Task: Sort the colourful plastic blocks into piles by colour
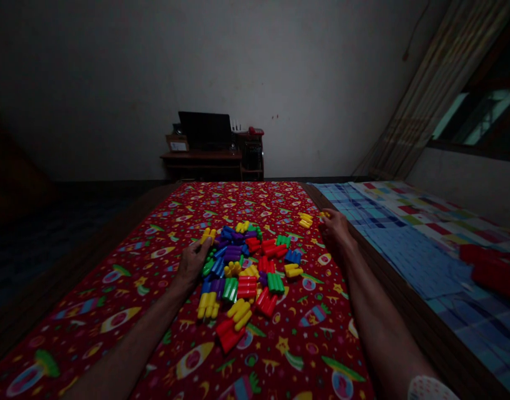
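Note:
My left hand (193,260) is closed on a yellow plastic building block (208,235) at the left edge of a block pile. Out to the right, my right hand (335,226) pinches a small yellow block (325,214) above the cloth's right side. Beside it lie yellow blocks (305,220), apart from the pile. The pile mixes ribbed pieces: purple blocks (232,254), red blocks (247,286), green blocks (275,283) and a blue block (293,256). Nearest to me are a yellow block (240,314) and a red block (230,334).
A red patterned cloth (155,311) covers the surface under the blocks. Against the far wall stands a desk (205,157) with a dark monitor (207,130). To the right lies blue checked bedding (421,261) with a red cloth (490,271) on it. A curtain (430,94) hangs by the window.

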